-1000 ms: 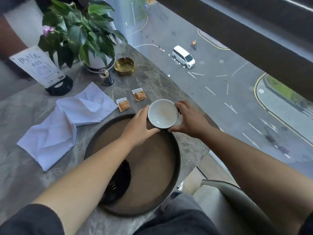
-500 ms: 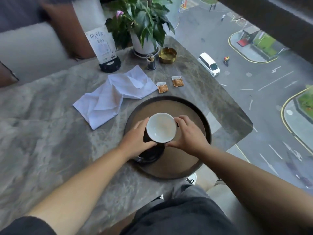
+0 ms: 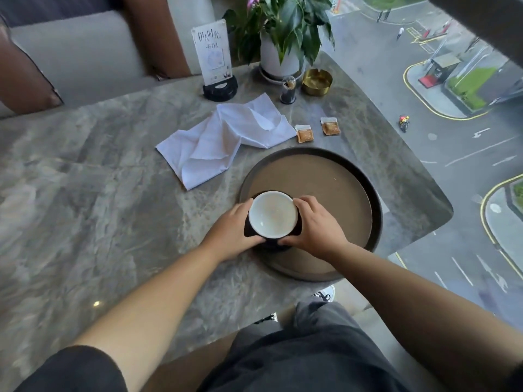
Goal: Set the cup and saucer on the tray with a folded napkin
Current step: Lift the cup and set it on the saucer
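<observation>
Head camera, looking down at a grey marble table beside a window over a street. A round dark tray sits near the table's right edge, close to the near edge. On the tray's near-left part, a cup, white inside and dark outside, stands upright on a dark saucer, of which only slivers show under the hands. The left hand curls around the cup's left side, and the right hand curls around its right side; the fingers of both are partly closed against the cup and saucer, thumbs meeting at the near side.

A white cloth napkin lies crumpled and unfolded on the table, just beyond the tray's far-left rim, not on it. Two small sachets lie side by side beyond the tray's far rim. Toward the far edge stand a card sign in a black holder, a potted plant, a brass ashtray and a small toothpick holder.
</observation>
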`<action>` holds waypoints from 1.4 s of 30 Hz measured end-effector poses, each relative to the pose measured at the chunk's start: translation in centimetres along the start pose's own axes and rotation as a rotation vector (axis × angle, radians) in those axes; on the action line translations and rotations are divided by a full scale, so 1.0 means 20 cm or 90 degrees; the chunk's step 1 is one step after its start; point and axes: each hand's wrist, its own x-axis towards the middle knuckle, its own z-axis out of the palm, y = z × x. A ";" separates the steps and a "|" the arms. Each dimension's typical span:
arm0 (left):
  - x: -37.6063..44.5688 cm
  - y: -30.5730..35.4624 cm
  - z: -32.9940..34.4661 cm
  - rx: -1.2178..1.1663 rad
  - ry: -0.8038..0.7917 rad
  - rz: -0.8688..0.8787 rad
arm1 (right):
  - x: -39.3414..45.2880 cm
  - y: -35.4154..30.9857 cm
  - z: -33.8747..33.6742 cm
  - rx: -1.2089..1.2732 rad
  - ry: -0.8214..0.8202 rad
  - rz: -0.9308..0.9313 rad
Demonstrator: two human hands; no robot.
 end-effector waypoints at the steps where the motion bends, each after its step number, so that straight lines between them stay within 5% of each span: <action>1: 0.00 0.00 0.00 0.001 -0.001 -0.002 | 0.00 0.00 0.00 -0.001 -0.003 0.003; 42: 0.03 -0.07 -0.11 0.080 -0.029 -0.020 | 0.05 0.09 -0.10 -0.086 -0.005 -0.003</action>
